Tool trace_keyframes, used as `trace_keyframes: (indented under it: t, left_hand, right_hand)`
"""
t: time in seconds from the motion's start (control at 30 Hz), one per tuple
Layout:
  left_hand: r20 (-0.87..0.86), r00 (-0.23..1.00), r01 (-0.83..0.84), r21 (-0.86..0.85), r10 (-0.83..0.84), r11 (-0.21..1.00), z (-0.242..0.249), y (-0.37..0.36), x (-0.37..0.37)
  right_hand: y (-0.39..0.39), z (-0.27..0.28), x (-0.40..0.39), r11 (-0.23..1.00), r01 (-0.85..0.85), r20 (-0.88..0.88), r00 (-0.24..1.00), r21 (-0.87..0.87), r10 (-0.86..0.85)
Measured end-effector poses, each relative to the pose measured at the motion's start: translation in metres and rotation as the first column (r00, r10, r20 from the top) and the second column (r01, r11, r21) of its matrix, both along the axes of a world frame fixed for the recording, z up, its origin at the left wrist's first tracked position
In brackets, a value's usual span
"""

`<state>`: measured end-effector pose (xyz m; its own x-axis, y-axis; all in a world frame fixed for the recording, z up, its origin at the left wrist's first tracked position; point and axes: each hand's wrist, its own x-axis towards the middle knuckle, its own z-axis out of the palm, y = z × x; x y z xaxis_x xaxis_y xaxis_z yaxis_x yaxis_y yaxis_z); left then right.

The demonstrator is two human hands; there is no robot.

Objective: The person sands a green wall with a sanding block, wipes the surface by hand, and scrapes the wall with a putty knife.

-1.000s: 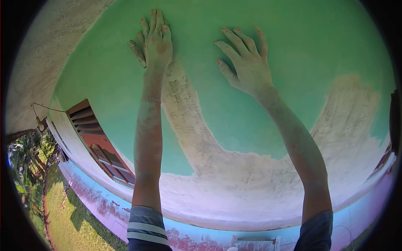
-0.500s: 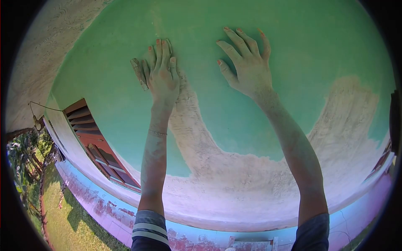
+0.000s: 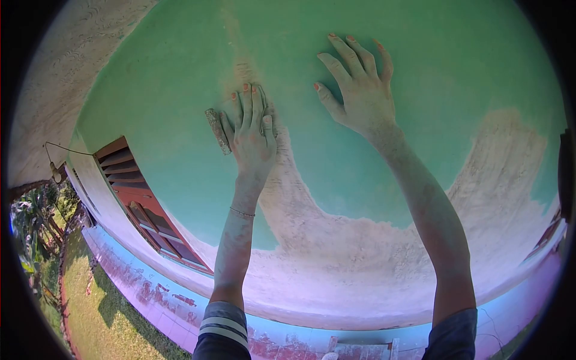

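Dust covers both of my hands, which are raised against a green painted wall [image 3: 336,168]. My left hand [image 3: 253,141] is closed over a scraper, its fingers pressing the flat part to the wall. The scraper's rough, crusted handle [image 3: 218,131] sticks out to the left of the fingers; most of the rest is hidden under the hand. Around these fingers runs a bare, scraped strip [image 3: 285,180] of pale plaster, with a scraped patch [image 3: 243,69] just above the fingertips. Farther right, my right hand [image 3: 360,90] rests on the green paint, fingers spread, holding nothing.
A wide bare plaster area [image 3: 354,252] curves along the lower wall and up at the right. A red-brown louvred window [image 3: 147,204] is at the left, near a hanging bulb holder [image 3: 56,174]. Below run a tiled ledge [image 3: 144,285] and grass [image 3: 96,300].
My left hand has slid down the wall with the scraper, uncovering a freshly scraped patch above it. My right hand stays nearly in place on the wall.
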<state>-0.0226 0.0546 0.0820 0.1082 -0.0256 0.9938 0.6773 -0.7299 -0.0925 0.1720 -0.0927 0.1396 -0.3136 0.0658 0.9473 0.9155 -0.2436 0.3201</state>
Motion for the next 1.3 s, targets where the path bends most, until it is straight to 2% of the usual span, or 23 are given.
trace_keyframes:
  t: [0.03,0.1,0.17,0.27,0.33,0.4,0.47,0.57,0.6,0.63,0.7,0.77,0.87,0.9,0.97,1.03,1.07,1.17,1.2,1.23,1.27,1.3]
  left_hand:
    - [0.023,1.000,-0.018,0.016,0.017,1.000,0.009,0.000,0.000]
    - [0.099,0.989,0.104,0.041,-0.108,0.994,0.090,0.005,-0.001]
    - [0.090,0.996,0.011,0.097,-0.020,0.995,0.171,0.004,-0.002]
    - [0.047,0.999,-0.012,-0.142,0.019,0.990,0.211,-0.006,0.002]
    - [0.091,0.981,0.169,0.041,-0.172,0.985,0.164,0.004,0.005]
    - [0.072,0.992,0.098,0.038,-0.101,0.994,0.081,-0.005,0.011]
    - [0.013,0.999,0.031,-0.069,-0.030,0.997,-0.013,-0.017,0.010]
    - [0.012,1.000,-0.003,-0.092,0.004,0.996,-0.034,-0.021,0.009]
    - [0.051,0.998,0.031,-0.061,-0.028,0.998,-0.010,-0.019,0.009]
    - [0.085,0.995,0.063,-0.022,-0.061,0.998,0.039,-0.013,0.009]
    - [0.130,0.991,-0.003,0.011,0.001,1.000,0.139,0.002,0.005]
    - [0.026,0.977,-0.199,-0.242,0.212,0.950,0.209,-0.012,0.002]
    - [0.091,0.986,0.135,0.042,-0.138,0.990,0.178,-0.004,0.005]
    - [0.073,0.990,0.116,0.024,-0.118,0.993,0.147,-0.004,0.006]
    - [0.017,0.998,0.066,0.014,-0.066,0.998,0.055,-0.012,0.010]
    - [-0.026,0.999,0.020,-0.135,-0.024,0.991,-0.042,-0.024,0.007]
    - [-0.046,0.998,0.021,-0.185,-0.030,0.983,-0.057,-0.035,0.004]
    - [-0.017,0.998,-0.069,-0.113,0.068,0.991,-0.016,-0.023,0.008]
    - [0.078,0.993,0.094,-0.095,-0.087,0.991,0.028,-0.020,0.010]
    - [0.118,0.984,0.136,-0.023,-0.132,0.990,0.080,-0.004,0.010]
    - [0.151,0.989,0.002,0.047,-0.009,0.999,0.132,0.002,0.009]
    - [0.099,0.992,0.085,-0.039,-0.081,0.996,0.180,-0.013,0.002]
  right_hand:
    - [0.000,-0.002,-0.001,1.000,0.001,0.002,1.000,-0.014,-0.001]
    - [-0.001,-0.003,-0.001,1.000,0.002,0.006,1.000,-0.016,-0.002]
    - [0.000,-0.002,-0.002,1.000,-0.015,0.013,1.000,-0.015,0.015]
    - [-0.002,-0.001,0.002,0.999,-0.031,0.014,0.999,-0.008,0.031]
    - [-0.001,-0.001,0.002,0.999,-0.037,0.020,0.999,-0.004,0.037]
    - [0.000,-0.002,0.002,0.999,-0.038,0.020,0.999,0.001,0.037]
    - [0.001,-0.002,0.001,0.999,-0.037,0.018,0.999,0.008,0.037]
    - [0.001,-0.003,-0.001,1.000,-0.019,0.005,1.000,0.022,0.019]
    - [0.000,-0.003,-0.002,1.000,-0.006,0.011,1.000,0.018,0.006]
    - [0.000,-0.003,-0.002,1.000,0.006,0.015,1.000,0.022,-0.006]
    - [0.000,-0.003,-0.001,1.000,-0.006,0.025,1.000,0.028,0.005]
    - [0.000,0.000,0.002,0.999,-0.021,0.026,0.999,0.029,0.020]
    - [-0.001,-0.002,0.003,0.999,-0.045,0.022,0.999,0.009,0.045]
    - [-0.001,-0.002,0.003,0.999,-0.043,0.022,0.999,0.016,0.043]
    - [-0.002,-0.002,0.003,0.998,-0.048,0.013,0.999,0.031,0.047]
    - [0.000,-0.002,0.001,0.997,-0.064,0.001,0.998,0.032,0.064]
    - [0.001,-0.003,0.000,0.997,-0.063,-0.009,0.998,0.040,0.063]
    - [0.002,-0.005,-0.002,0.998,-0.049,-0.006,0.999,0.026,0.049]
    - [0.002,-0.004,-0.002,0.999,-0.044,-0.009,0.999,0.031,0.045]
    - [0.002,-0.003,-0.002,0.998,-0.037,-0.013,0.999,0.043,0.038]
    - [0.002,-0.004,-0.002,0.998,-0.044,-0.014,0.999,0.042,0.045]
    - [0.002,-0.004,-0.001,0.998,-0.048,-0.009,0.999,0.040,0.049]
